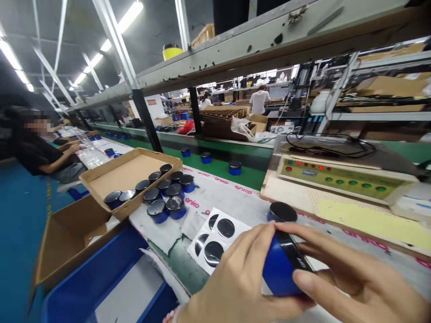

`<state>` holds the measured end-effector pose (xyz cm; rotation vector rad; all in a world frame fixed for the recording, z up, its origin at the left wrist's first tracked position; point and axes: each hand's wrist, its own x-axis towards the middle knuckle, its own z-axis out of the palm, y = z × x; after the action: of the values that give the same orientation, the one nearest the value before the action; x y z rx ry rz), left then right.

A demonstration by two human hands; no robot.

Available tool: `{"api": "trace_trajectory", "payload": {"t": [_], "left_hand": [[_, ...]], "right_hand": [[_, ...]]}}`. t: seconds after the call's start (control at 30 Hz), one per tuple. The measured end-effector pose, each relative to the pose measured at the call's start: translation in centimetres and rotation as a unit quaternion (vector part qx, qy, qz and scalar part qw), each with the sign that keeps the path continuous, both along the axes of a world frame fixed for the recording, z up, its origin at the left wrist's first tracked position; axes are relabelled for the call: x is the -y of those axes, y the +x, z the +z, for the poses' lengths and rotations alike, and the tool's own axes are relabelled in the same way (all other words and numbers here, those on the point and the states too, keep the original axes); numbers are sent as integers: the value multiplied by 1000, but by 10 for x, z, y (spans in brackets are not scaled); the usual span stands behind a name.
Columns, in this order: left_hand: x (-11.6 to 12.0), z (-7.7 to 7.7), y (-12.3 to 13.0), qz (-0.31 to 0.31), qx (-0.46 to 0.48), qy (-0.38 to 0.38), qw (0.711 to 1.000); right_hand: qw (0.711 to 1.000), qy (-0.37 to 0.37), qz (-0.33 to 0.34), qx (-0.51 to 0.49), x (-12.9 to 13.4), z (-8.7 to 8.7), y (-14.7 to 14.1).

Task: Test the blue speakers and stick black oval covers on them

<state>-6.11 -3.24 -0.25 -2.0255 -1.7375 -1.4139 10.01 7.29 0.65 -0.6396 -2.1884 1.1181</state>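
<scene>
Both my hands are around a blue cylinder with a black end and band, held tilted in front of me, low in the view. My left hand grips its left side. The fingers and thumb of my right hand press on its black rim on the right. Just beyond stands another blue cylinder with a black top. To the left of it, partly behind my left hand, lies a white sheet of round black stickers. Farther left, several similar cylinders sit grouped on the paper-covered bench.
A shallow cardboard tray holds several cylinders at the left, above an open carton and blue bin. More cylinders stand on the green conveyor. A control box is at right, a shelf beam overhead. Another person sits left.
</scene>
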Motion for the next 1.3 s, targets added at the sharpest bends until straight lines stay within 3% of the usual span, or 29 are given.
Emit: {"api": "trace_trajectory", "payload": {"t": [0.07, 0.17, 0.3, 0.4, 0.47, 0.57, 0.63, 0.73, 0.8, 0.97, 1.03, 1.1, 1.17, 1.23, 1.3], "left_hand": [[1, 2, -17, 13, -15, -70, 997], [-10, 4, -63, 101, -83, -155, 979], [-39, -11, -142, 247, -90, -169, 950], [-51, -27, -181, 310, -115, -182, 926], [-52, -33, -187, 335, -132, -180, 915], [-53, -34, -169, 347, -142, -165, 912], [-57, -33, -143, 312, -145, -169, 924], [-62, -33, -97, 170, -159, -213, 949], [-57, -36, -73, 70, -172, -249, 951], [-26, -59, -21, -88, -175, -366, 909], [-16, -69, 4, -129, -147, -418, 887], [-11, -76, 25, -142, -102, -425, 888], [-10, -80, 30, -126, -60, -379, 915], [-14, -84, 18, -104, -56, -303, 946], [-21, -89, -2, -107, -101, -244, 959]], "right_hand": [[998, 32, 32, 39, 5, 9, -19], [985, 124, 46, 108, 3, 15, -39], [955, 261, -51, 131, -32, 4, -41], [952, 255, -95, 141, -68, -10, -29], [954, 227, -114, 158, -86, -18, -19], [957, 196, -117, 181, -101, -29, -12], [958, 187, -95, 194, -104, -37, -15], [962, 182, -55, 198, -102, -45, -21], [963, 178, -45, 195, -98, -46, -16], [964, 143, -37, 219, -92, -39, 35], [963, 129, -38, 234, -92, -38, 54], [960, 126, -53, 245, -84, -37, 66], [955, 138, -79, 249, -64, -35, 67], [956, 130, -91, 245, -32, -35, 60], [969, 45, -55, 238, 4, -40, 45]]}}
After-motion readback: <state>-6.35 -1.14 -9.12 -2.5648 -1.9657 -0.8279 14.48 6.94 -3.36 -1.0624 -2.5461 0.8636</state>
